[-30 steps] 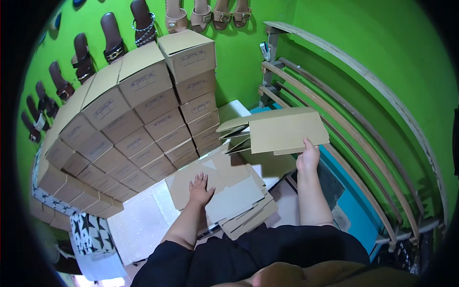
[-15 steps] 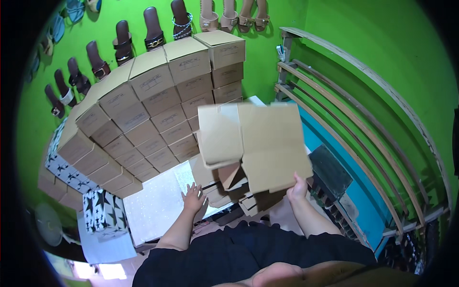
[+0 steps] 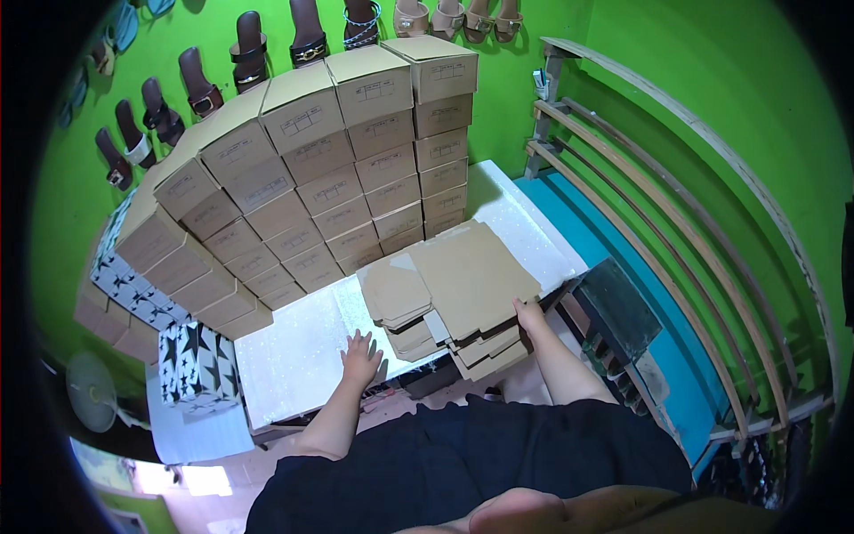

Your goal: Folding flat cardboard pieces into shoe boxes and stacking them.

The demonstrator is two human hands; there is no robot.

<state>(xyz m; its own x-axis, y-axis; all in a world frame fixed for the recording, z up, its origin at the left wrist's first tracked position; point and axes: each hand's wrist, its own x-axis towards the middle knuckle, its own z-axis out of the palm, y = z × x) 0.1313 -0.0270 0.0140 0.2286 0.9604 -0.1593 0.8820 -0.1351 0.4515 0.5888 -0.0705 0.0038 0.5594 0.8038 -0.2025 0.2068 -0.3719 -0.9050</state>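
Observation:
A pile of flattened brown cardboard boxes lies on the white speckled table, its near edges jutting past the table's front. My right hand grips the right edge of the top sheets, thumb above and the other fingers mostly hidden. Beside the pile's left side, my left hand rests on the tabletop with its fingers spread, holding nothing.
Stacked closed shoe boxes line the back of the table. A box with black stars stands at the left. Sandals hang on the green wall. Wooden rails and a dark stool-like block are on the right.
The raised flattened cardboard has come down onto the pile, my right hand moving down and left with it. My left hand stays spread on the table. The view has shifted slightly.

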